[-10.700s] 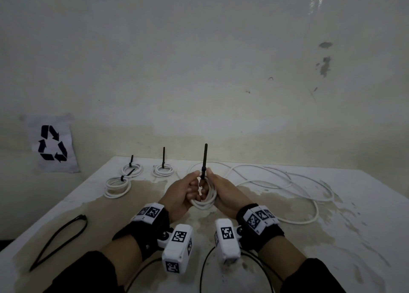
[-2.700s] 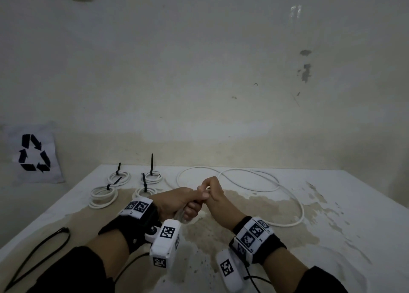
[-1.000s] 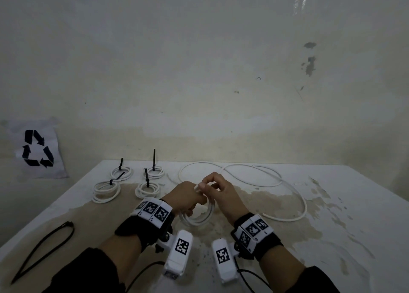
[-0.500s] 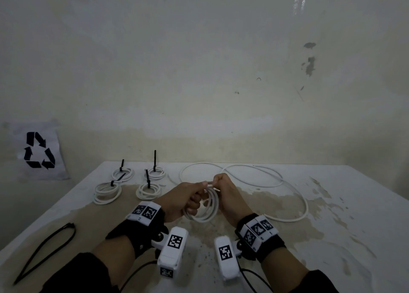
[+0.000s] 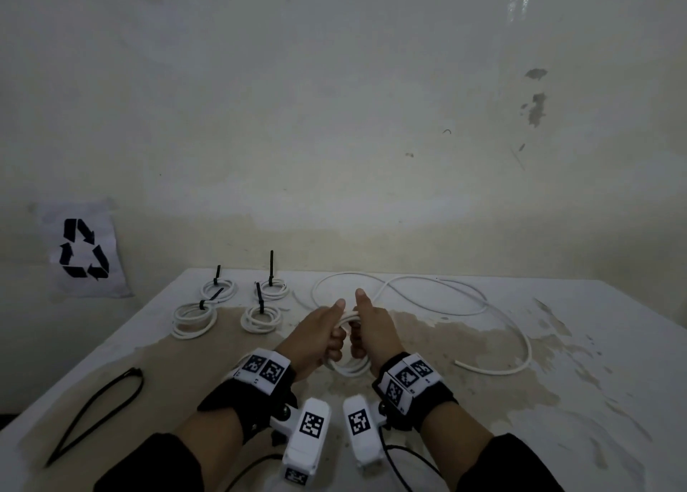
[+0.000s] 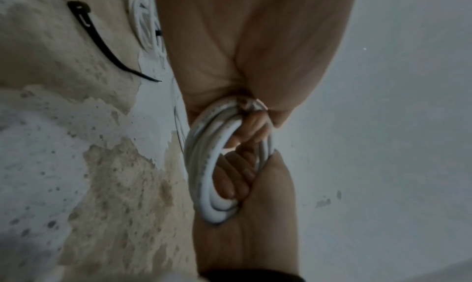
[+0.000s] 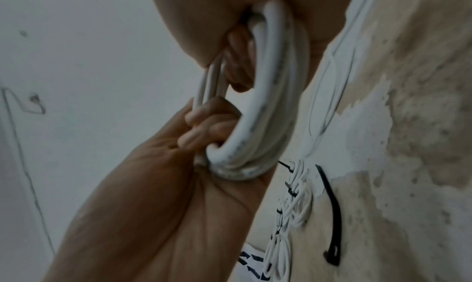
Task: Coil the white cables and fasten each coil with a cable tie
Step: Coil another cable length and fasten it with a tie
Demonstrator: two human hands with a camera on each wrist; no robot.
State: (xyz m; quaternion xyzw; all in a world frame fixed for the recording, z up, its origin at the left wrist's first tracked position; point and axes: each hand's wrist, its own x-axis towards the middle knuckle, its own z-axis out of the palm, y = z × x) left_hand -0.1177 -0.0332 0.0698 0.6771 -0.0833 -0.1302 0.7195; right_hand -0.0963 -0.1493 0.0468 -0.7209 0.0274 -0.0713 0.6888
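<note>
Spare black cable tie [image 5: 94,413] lying loose at 8 o'clock on the table [image 5: 580,410], likely parked within left reach for the next fastening. Four finished coils [image 5: 260,318] grouped at 10 to 11 o'clock, each cinched with a black tie, tails sticking up; set aside out of the work zone, probably so done work stays clear of loose cable. At centre, near 6 o'clock, left hand [image 5: 318,337] gripping the near-left side of the coil in progress [image 5: 349,366], fingers [image 7: 201,124] curled through the loop, thumb on top pointing toward 12. Right hand [image 5: 373,330] mirroring it, fingers [image 6: 237,177] hooked through the ring, thumb up; both hands touching, apparently holding the turns together so nothing springs open. Coil held upright above the table, several tight white turns stacked side by side, smooth jacket with faint printed marks, round and small. No tie on it yet. Trailing off toward 1 to 3 o'clock, loose white cable [image 5: 438,296] in wide figure-eight loops on the stained tabletop, free end near 3 o'clock; whether joined to the held coil cannot tell.
</note>
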